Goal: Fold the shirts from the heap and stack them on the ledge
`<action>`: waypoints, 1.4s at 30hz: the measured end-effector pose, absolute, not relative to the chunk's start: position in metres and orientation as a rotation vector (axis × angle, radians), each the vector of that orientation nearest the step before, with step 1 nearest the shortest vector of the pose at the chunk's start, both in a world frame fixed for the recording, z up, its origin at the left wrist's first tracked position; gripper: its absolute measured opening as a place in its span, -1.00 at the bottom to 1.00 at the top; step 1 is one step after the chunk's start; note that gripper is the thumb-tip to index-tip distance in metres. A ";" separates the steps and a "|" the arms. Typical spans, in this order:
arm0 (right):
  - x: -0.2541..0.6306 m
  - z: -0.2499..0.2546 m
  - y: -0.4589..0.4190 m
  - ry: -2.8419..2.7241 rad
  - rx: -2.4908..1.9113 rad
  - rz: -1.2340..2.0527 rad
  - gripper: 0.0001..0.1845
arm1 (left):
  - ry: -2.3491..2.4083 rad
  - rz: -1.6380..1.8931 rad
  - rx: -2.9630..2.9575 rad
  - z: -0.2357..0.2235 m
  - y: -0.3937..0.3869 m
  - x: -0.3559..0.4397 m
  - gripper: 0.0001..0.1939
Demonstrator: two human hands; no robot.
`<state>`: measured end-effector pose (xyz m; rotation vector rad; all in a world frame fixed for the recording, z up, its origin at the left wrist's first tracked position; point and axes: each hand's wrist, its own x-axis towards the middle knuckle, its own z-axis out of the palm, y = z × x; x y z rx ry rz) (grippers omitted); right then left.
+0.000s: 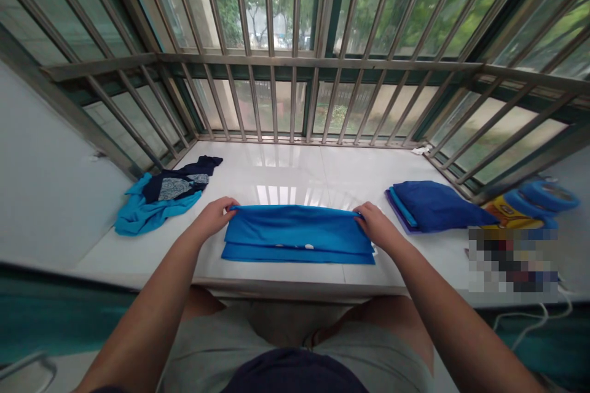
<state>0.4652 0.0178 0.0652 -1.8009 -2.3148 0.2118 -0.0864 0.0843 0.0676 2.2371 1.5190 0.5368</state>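
A bright blue garment [297, 234] lies folded into a wide band on the white sill [286, 169] right in front of me. My left hand [212, 216] pinches its upper left corner, fingers closed on the cloth. My right hand [375, 225] grips the upper right corner the same way. The top layer of the garment is stretched taut between the two hands.
A loose heap of turquoise and dark navy clothes [161, 199] lies at the sill's left. A folded stack of dark blue cloth [433, 206] sits at the right. Metal window bars [295, 61] enclose the far side. Yellow and blue objects [530, 202] rest at far right.
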 end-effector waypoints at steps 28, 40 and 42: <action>0.453 0.047 -0.032 -2.418 -1.811 0.474 -0.66 | 1.382 0.039 2.258 0.056 0.053 -0.045 -0.86; 0.465 0.053 -0.079 -2.343 -1.612 -0.083 -0.65 | 1.400 0.539 2.626 0.052 -0.006 -0.060 -0.76; 0.469 0.034 -0.097 -2.377 -1.576 0.055 -0.65 | 1.360 0.470 2.564 0.031 -0.023 -0.066 -0.80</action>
